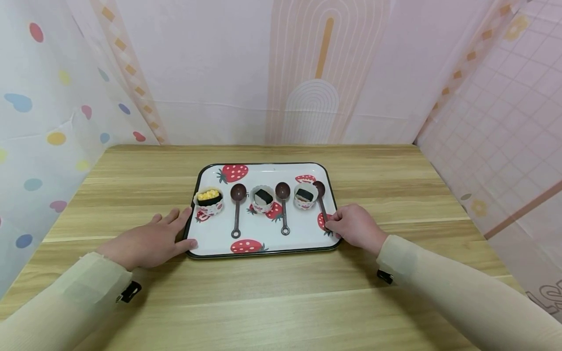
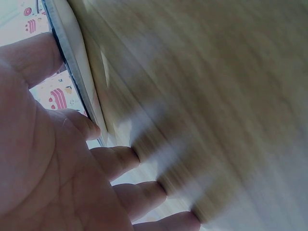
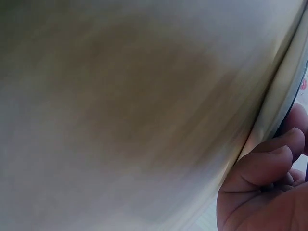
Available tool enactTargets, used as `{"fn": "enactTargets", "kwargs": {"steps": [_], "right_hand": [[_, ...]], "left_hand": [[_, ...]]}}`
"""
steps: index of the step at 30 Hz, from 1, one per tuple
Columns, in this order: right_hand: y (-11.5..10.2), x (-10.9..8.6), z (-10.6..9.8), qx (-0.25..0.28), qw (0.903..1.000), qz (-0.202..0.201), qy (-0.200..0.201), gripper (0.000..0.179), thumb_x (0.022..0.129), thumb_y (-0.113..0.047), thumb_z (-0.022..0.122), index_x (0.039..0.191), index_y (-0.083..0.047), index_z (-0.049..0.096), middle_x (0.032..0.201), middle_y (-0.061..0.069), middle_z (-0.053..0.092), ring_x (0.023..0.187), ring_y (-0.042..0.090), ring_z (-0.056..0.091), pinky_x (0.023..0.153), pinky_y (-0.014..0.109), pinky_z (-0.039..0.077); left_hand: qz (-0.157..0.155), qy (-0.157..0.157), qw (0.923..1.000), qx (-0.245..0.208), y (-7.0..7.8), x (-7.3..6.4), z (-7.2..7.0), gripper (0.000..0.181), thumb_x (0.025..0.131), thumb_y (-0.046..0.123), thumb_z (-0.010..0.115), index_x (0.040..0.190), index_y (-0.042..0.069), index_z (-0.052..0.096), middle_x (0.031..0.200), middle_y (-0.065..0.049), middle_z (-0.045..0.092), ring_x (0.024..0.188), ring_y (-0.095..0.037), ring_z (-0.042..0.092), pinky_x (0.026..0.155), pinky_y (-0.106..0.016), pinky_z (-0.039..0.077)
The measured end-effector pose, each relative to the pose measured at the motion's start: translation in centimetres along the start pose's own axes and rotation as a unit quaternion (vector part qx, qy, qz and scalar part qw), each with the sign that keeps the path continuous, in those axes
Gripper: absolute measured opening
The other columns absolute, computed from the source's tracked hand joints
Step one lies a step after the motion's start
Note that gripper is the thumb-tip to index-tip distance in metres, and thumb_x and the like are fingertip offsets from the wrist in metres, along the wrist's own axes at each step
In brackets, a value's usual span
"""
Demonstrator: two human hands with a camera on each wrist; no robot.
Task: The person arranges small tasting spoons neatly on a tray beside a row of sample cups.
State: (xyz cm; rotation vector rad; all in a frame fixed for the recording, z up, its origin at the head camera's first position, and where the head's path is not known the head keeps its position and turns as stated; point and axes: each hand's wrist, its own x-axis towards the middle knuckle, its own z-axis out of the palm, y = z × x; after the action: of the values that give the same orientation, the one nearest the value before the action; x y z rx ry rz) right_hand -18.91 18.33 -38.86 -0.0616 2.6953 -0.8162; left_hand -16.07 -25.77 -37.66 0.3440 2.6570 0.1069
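Note:
A white strawberry-print tray [image 1: 303,243] with a dark rim lies on the table. On it stand paper cups: the left cup [image 1: 212,209] holds a yellow-topped sushi piece [image 1: 209,197], the middle and right ones black-wrapped rice pieces. Between them lie a left brown spoon [image 1: 238,195] and a middle brown spoon [image 1: 283,191]. My right hand [image 1: 357,226] pinches the handle end of the right brown spoon [image 1: 322,207], whose bowl lies beside the right cup [image 1: 305,197]. My left hand [image 1: 147,239] rests at the tray's left edge, fingers spread, thumb over the rim.
The wooden table [image 1: 272,302] extends around the tray. Patterned cloth [image 1: 210,68] hangs behind the table and along both sides. A black clip [image 1: 130,291] hangs under the left sleeve, another [image 1: 385,277] under the right.

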Motion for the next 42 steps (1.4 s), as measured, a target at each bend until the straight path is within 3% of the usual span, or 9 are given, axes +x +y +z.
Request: {"fn": "enactTargets", "kwargs": {"steps": [13,25,35,42], "right_hand": [[0.16,-0.26,-0.24,0.005,1.0,-0.006,-0.002,0.017,0.099,-0.021,0.073,0.086,-0.011,0.078,0.066,-0.002,0.067,0.06,0.013,0.053,0.058,0.026,0.042],[0.34,-0.65,-0.3,0.016,0.9996,-0.022,0.009,0.014,0.098,-0.022,0.075,0.105,-0.01,0.08,0.074,0.0,0.068,0.065,0.014,0.056,0.061,0.028,0.044],[0.52,-0.9,-0.55,0.024,0.9988,-0.037,0.022,0.012,0.097,-0.022,0.076,0.104,-0.013,0.08,0.069,-0.001,0.058,0.062,0.014,0.05,0.058,0.028,0.041],[0.45,-0.91,-0.51,0.03,0.9988,-0.031,0.025,0.012,0.096,-0.022,0.076,0.104,-0.014,0.08,0.07,-0.001,0.059,0.062,0.015,0.05,0.057,0.029,0.041]], "left_hand": [[0.001,0.001,1.0,0.001,-0.01,0.04,-0.03,0.107,0.099,0.076,0.047,0.167,0.0,0.016,0.165,-0.042,0.021,0.141,-0.075,0.025,0.104,-0.082,0.038],[0.0,0.002,1.0,0.002,-0.02,0.01,-0.04,0.107,0.099,0.076,0.047,0.167,-0.001,0.017,0.164,-0.043,0.022,0.141,-0.075,0.026,0.104,-0.082,0.038],[-0.003,0.001,1.0,0.001,-0.07,0.03,0.03,0.107,0.098,0.076,0.047,0.167,0.0,0.017,0.165,-0.042,0.021,0.142,-0.074,0.025,0.103,-0.082,0.039],[-0.003,0.0,1.0,0.002,-0.14,0.04,0.08,0.107,0.098,0.077,0.047,0.167,0.0,0.016,0.165,-0.042,0.021,0.142,-0.074,0.025,0.103,-0.082,0.039]]}}
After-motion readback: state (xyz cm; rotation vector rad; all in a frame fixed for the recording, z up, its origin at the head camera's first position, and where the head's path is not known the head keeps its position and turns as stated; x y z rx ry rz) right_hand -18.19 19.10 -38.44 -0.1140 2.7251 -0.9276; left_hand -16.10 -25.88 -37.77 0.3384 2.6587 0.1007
